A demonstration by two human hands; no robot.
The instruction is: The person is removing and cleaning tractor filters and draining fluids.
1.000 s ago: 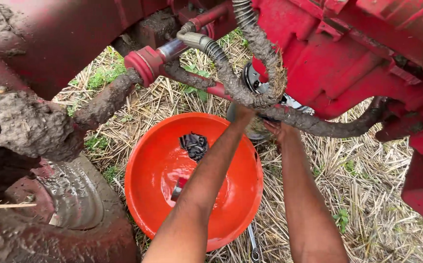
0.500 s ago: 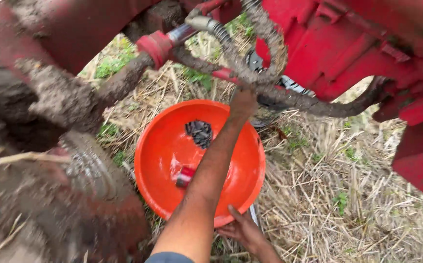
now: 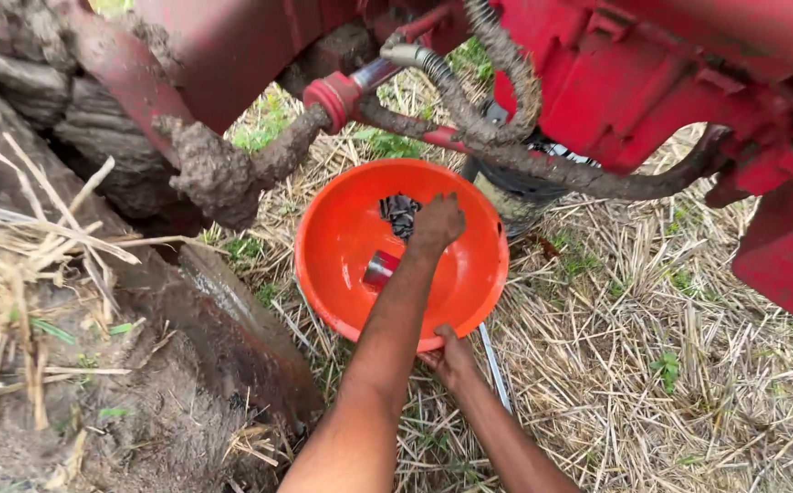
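Your left hand (image 3: 437,222) is reaching into the orange bowl (image 3: 342,246) at frame centre, grip curled over dark metal parts (image 3: 398,212), hold unclear. Your right hand (image 3: 452,356) is gripping the bowl's near rim.

Bright orange bowl (image 3: 342,228), red machine body (image 3: 652,64), pale yellow straw (image 3: 652,383)

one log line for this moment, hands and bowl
left hand: over dark metal parts in round orange plastic bowl | right hand: on bowl's near rim | ground: dry straw
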